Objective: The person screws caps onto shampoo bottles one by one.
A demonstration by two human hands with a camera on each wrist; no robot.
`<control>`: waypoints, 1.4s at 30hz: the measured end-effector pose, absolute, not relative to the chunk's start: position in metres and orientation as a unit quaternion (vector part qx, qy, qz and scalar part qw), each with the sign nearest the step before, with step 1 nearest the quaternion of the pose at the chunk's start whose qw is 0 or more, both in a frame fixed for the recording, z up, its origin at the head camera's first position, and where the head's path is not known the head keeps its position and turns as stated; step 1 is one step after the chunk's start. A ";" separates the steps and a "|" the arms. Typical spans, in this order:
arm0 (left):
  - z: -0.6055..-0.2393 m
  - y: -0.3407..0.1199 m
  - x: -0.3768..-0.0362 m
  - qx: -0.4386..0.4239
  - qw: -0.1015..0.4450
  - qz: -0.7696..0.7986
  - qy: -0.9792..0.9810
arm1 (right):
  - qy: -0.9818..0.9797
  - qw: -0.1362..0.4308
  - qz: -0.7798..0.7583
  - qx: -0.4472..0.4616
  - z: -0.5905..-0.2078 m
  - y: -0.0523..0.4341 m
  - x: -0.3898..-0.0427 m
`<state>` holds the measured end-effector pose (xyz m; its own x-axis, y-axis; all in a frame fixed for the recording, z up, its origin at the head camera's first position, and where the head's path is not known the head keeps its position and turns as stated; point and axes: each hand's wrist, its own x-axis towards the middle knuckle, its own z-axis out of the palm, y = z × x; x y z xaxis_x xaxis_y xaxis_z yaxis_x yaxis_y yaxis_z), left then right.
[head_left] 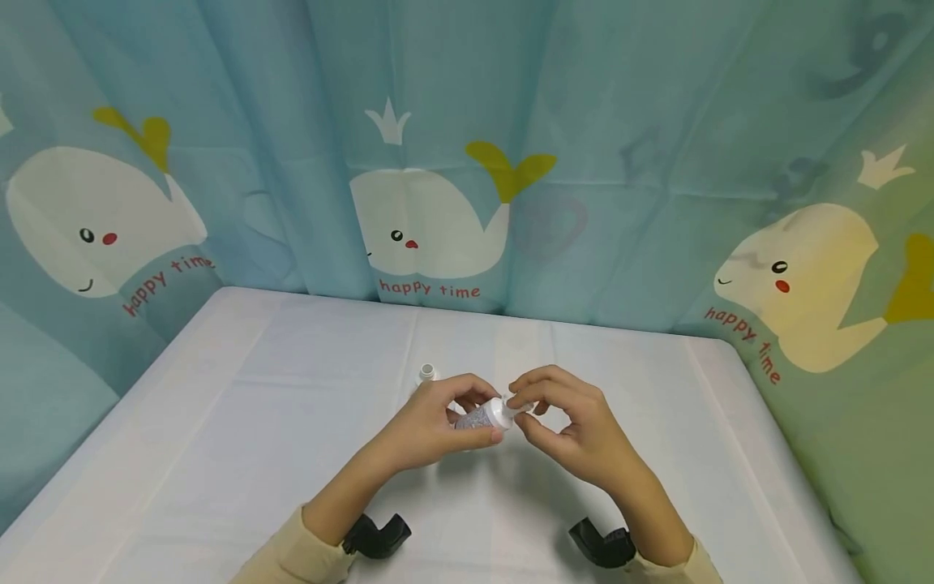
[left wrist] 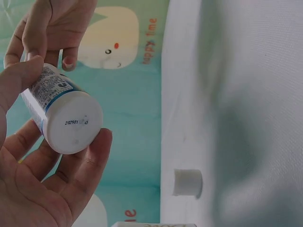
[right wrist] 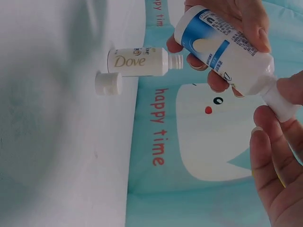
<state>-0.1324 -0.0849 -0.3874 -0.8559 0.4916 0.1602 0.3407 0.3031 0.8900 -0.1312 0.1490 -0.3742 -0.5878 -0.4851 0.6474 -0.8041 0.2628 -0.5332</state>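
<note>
By the left hand [left wrist: 40, 196], nearest its camera, a bottle [left wrist: 66, 111] is held in curled fingers above the table [head_left: 219, 454], presumably for steadiness while its cap [right wrist: 281, 106] is pinched by the right hand [head_left: 584, 422]; an uncapped bottle [right wrist: 142, 63] is stood beyond.

Standing bottle [head_left: 426, 373]: lower part hidden behind left hand [head_left: 439, 423], head view
Held bottle [right wrist: 231, 53]: fine print too small
Right hand [right wrist: 285, 163]: cut by picture's edge
</note>
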 end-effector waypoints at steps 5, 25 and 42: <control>-0.388 -0.083 -0.130 0.264 0.059 0.520 0.810 | -0.806 0.172 0.425 0.375 -0.375 0.150 -0.131; -0.384 -0.086 -0.130 0.250 0.041 0.527 0.811 | -0.774 0.186 0.440 0.417 -0.374 0.146 -0.129; -0.385 -0.083 -0.129 0.268 0.045 0.524 0.807 | -0.771 0.219 0.438 0.407 -0.375 0.145 -0.128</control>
